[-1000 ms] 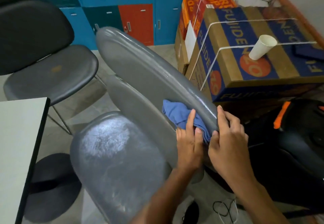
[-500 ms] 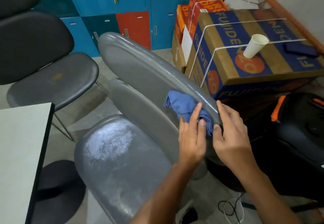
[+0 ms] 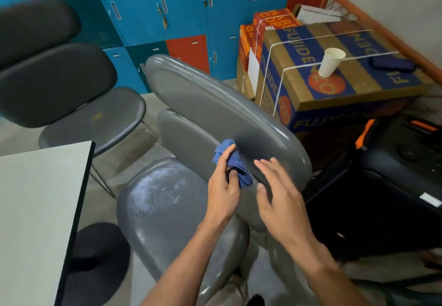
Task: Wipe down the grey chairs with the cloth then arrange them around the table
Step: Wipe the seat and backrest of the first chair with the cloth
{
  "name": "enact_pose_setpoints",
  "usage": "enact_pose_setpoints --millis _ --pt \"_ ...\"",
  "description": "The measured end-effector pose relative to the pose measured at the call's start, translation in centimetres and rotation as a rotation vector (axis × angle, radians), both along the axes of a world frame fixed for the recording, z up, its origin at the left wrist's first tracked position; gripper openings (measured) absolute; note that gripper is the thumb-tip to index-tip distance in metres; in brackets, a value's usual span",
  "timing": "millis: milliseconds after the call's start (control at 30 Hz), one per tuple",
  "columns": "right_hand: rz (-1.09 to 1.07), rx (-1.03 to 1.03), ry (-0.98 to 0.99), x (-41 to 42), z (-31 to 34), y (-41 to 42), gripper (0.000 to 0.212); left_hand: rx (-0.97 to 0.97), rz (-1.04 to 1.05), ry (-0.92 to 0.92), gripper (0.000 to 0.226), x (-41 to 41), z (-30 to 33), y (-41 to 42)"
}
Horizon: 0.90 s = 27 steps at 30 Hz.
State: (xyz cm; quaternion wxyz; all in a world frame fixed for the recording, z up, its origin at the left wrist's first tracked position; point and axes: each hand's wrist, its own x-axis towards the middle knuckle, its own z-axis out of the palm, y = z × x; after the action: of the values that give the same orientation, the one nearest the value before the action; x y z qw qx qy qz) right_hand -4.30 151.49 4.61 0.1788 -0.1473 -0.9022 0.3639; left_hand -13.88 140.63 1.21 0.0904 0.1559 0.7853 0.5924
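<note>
Bunched into a wad, the blue cloth [image 3: 233, 165] is being gripped by the left hand [image 3: 223, 192], whose fingers and thumb are curled round it, and it is being pressed against the front face of the grey chair's [image 3: 172, 212] backrest near that backrest's right end. The backrest is made of two stacked pads, and their long axes are running from upper left to lower right in the head view, with the seat facing left toward the worktop [image 3: 38, 210]. The right hand [image 3: 278, 193] is being held wide, fingers straight and spread, just beside the cloth and in front of the upper pad; it is blurred, so whether it is touching the pad cannot be told. Pale smears are showing on the seat.

The worktop's right edge is lying near the seat's left side, with a strip of floor between them and a dark round base on the floor below the edge. A second chair [image 3: 71, 95], darker, is standing beyond the worktop's far right corner, well apart from the hands. To the right of the backrest, a strapped cardboard box [image 3: 358, 83] carrying a paper cup [image 3: 332, 63] is sitting close, and a black case [image 3: 387, 186] is crowding the floor below it. Coloured lockers [image 3: 167, 13] are lining the far wall.
</note>
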Motion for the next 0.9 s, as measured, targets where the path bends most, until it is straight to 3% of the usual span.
enact_pose_setpoints --millis 200,300,400,467,700,900 --pt "0.101 -0.357 -0.285 1.8 -1.9 -3.5 0.077 -0.1 -0.185 -0.124 0.103 4.7 1.2 -5.0" --pt "0.08 -0.42 -0.279 3.0 -3.2 -4.7 0.056 -0.202 -0.259 -0.109 0.105 6.9 1.9 -7.7" --pt "0.026 -0.39 -0.188 4.2 -4.1 -5.5 0.021 -0.362 -0.192 -0.044 0.094 8.3 2.2 -9.8" --pt "0.014 -0.384 -0.145 4.8 -4.2 -5.8 0.012 -0.439 -0.063 0.018 0.077 9.0 2.2 -10.9" --pt "0.087 -0.288 -0.143 5.3 -4.3 -6.7 0.014 -0.753 0.085 0.154 0.026 9.2 1.5 -14.4" --pt "0.171 -0.24 -0.213 4.2 -5.6 -7.6 0.016 -0.875 0.014 0.104 0.026 7.0 0.3 -16.5"
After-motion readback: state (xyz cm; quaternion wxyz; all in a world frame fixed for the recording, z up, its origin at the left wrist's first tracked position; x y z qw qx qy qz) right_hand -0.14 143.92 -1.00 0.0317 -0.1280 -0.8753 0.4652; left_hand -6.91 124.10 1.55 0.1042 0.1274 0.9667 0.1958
